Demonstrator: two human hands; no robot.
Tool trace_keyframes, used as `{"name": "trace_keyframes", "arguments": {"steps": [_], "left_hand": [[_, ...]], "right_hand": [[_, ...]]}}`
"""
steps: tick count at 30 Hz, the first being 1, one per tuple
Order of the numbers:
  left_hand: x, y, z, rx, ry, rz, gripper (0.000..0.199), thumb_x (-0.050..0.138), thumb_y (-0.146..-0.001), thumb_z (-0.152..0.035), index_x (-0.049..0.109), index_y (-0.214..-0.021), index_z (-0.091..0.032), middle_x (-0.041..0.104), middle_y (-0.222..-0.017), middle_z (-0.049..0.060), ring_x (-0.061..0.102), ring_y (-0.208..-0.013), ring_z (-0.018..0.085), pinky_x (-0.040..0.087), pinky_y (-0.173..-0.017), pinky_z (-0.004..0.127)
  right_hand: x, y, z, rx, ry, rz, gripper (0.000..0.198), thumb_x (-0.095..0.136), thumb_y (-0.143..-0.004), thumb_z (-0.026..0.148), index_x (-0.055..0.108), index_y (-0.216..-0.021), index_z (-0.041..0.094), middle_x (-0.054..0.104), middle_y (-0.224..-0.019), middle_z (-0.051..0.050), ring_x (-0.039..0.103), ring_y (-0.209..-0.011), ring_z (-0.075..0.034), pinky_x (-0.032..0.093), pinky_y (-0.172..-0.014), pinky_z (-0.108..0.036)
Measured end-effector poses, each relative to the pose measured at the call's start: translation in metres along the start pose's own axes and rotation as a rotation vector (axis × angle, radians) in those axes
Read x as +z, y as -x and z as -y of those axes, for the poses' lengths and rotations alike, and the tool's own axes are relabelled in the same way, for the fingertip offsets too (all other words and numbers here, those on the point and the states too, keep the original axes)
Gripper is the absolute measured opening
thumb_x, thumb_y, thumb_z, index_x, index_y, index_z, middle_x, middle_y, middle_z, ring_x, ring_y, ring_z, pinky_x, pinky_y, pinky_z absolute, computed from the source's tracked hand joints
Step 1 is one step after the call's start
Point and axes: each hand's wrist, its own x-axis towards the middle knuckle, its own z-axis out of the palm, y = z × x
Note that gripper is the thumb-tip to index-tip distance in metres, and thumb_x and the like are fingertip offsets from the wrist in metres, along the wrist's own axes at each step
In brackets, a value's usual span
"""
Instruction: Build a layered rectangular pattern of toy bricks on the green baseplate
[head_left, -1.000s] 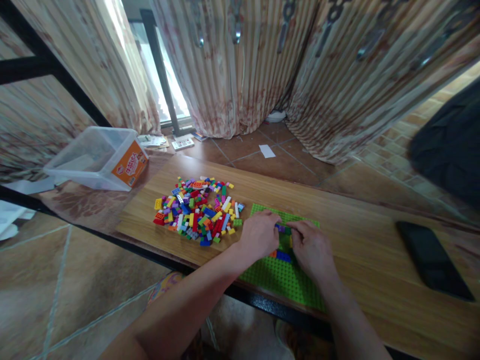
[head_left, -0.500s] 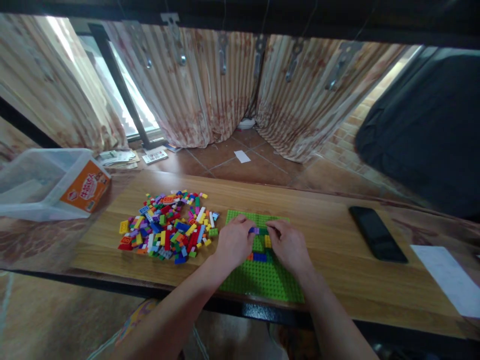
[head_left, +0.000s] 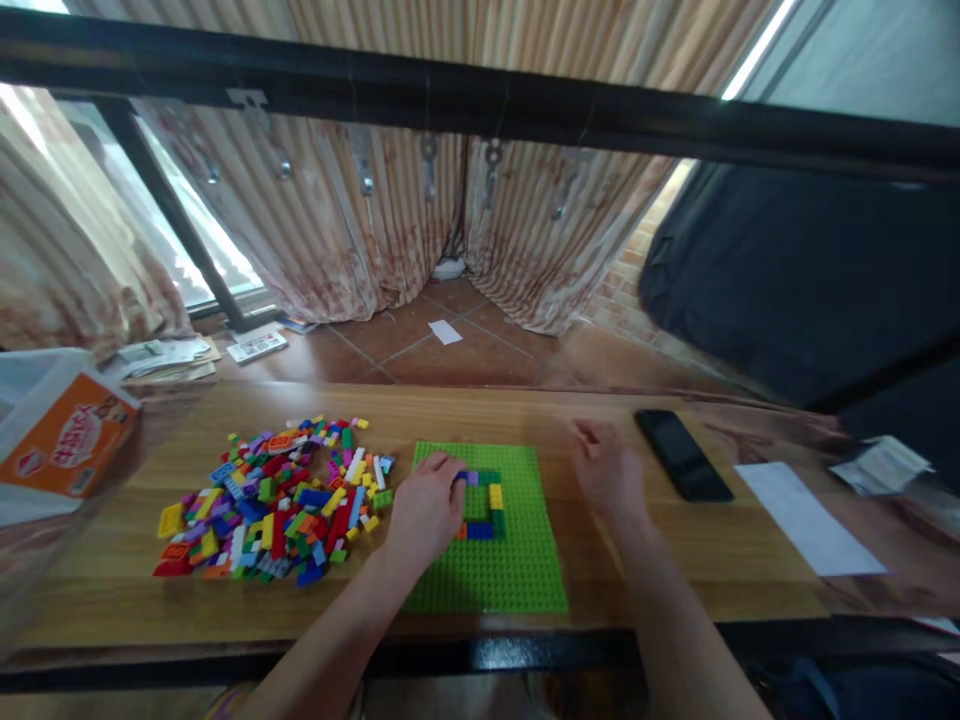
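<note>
A ring of colored toy bricks, with a yellow brick [head_left: 496, 497] on its right side and a blue brick [head_left: 480, 531] along its near side, is built on a green studded baseplate [head_left: 517, 580]. My left hand [head_left: 426, 508] rests over the left part of this ring, its fingers bent and closed against the bricks there, covering that side. A purple brick [head_left: 472, 479] shows just beyond its fingertips. To the right of the baseplate, my right hand [head_left: 611, 475] hovers over the bare wood, slightly blurred, fingers curled together. Whether it holds anything small cannot be seen.
A heap of loose mixed bricks [head_left: 277, 500] spreads left of the baseplate on the wooden table [head_left: 360, 610]. A black phone [head_left: 682, 455] and a white paper [head_left: 810, 518] lie at the right. A clear plastic box with an orange label [head_left: 71, 440] stands at far left.
My right hand has left the bricks and moved right, off the baseplate. My left hand stays at the ring's left side. The head view has turned right, and more of the ring shows.
</note>
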Motion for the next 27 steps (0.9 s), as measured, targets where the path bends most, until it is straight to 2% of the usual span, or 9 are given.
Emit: {"name": "trace_keyframes", "arguments": {"steps": [3,5,6,8,10,13,19,23,27], "left_hand": [[0.0,-0.002,0.002,0.015,-0.006,-0.008,0.022,0.046,-0.092,-0.017,0.066,-0.1,-0.019,0.066,-0.105,0.006,0.062,-0.097,0.021,0.05,-0.089,0.034],[0.0,-0.004,0.003,0.017,-0.001,-0.006,0.023,0.045,-0.092,-0.017,0.066,-0.1,-0.019,0.066,-0.105,0.006,0.063,-0.096,0.02,0.051,-0.088,0.034],[0.001,-0.005,0.004,0.017,0.0,-0.006,0.023,0.044,-0.092,-0.017,0.066,-0.1,-0.019,0.066,-0.105,0.005,0.064,-0.095,0.02,0.051,-0.087,0.033],[0.001,-0.005,0.005,0.013,-0.002,-0.005,0.023,0.044,-0.092,-0.018,0.066,-0.1,-0.02,0.066,-0.105,0.005,0.064,-0.095,0.02,0.052,-0.086,0.033],[0.003,-0.005,0.006,0.007,-0.002,-0.014,0.023,0.043,-0.092,-0.019,0.065,-0.1,-0.02,0.066,-0.106,0.005,0.065,-0.095,0.02,0.052,-0.085,0.033],[0.005,-0.005,0.008,0.009,0.006,-0.024,0.025,0.042,-0.093,-0.021,0.065,-0.101,-0.02,0.066,-0.107,0.005,0.065,-0.095,0.02,0.052,-0.086,0.034],[0.006,-0.007,0.011,0.027,0.01,-0.041,0.027,0.041,-0.093,-0.023,0.066,-0.101,-0.019,0.067,-0.108,0.006,0.066,-0.096,0.021,0.053,-0.087,0.036],[0.006,-0.008,0.011,0.022,0.015,-0.032,0.027,0.04,-0.093,-0.023,0.066,-0.101,-0.019,0.066,-0.108,0.006,0.066,-0.096,0.021,0.053,-0.087,0.036],[0.006,-0.008,0.011,0.025,0.022,-0.033,0.027,0.04,-0.094,-0.024,0.065,-0.102,-0.019,0.066,-0.108,0.006,0.066,-0.095,0.021,0.053,-0.087,0.036]], "right_hand": [[-0.033,-0.02,-0.051,0.325,0.227,-0.219,0.055,0.053,-0.082,0.047,0.058,-0.127,0.015,0.061,-0.126,-0.019,0.053,-0.119,-0.035,0.042,-0.097,-0.05],[-0.051,-0.025,-0.08,0.407,0.263,-0.264,0.074,0.058,-0.077,0.056,0.052,-0.133,0.01,0.051,-0.136,-0.025,0.043,-0.128,-0.042,0.037,-0.101,-0.058],[-0.057,-0.025,-0.092,0.457,0.277,-0.259,0.083,0.06,-0.073,0.062,0.049,-0.136,0.009,0.049,-0.138,-0.028,0.042,-0.128,-0.046,0.036,-0.099,-0.062],[-0.063,-0.024,-0.11,0.573,0.315,-0.1,0.099,0.06,-0.066,0.074,0.04,-0.142,0.014,0.044,-0.143,-0.026,0.04,-0.129,-0.048,0.035,-0.099,-0.065],[-0.063,-0.026,-0.122,0.61,0.337,0.023,0.108,0.062,-0.059,0.079,0.04,-0.143,0.015,0.04,-0.146,-0.025,0.04,-0.129,-0.049,0.036,-0.099,-0.064],[-0.061,-0.034,-0.135,0.612,0.358,0.092,0.105,0.064,-0.054,0.081,0.048,-0.136,0.018,0.042,-0.144,-0.023,0.041,-0.128,-0.048,0.036,-0.1,-0.063],[-0.057,-0.047,-0.153,0.542,0.327,0.081,0.089,0.07,-0.05,0.076,0.062,-0.116,0.016,0.046,-0.138,-0.022,0.046,-0.124,-0.045,0.039,-0.098,-0.059],[-0.057,-0.05,-0.157,0.52,0.308,0.065,0.084,0.072,-0.051,0.071,0.062,-0.113,0.016,0.049,-0.134,-0.021,0.048,-0.124,-0.041,0.04,-0.1,-0.055],[-0.057,-0.05,-0.16,0.523,0.295,0.061,0.085,0.072,-0.051,0.072,0.061,-0.114,0.016,0.055,-0.127,-0.02,0.054,-0.118,-0.039,0.044,-0.095,-0.052]]}}
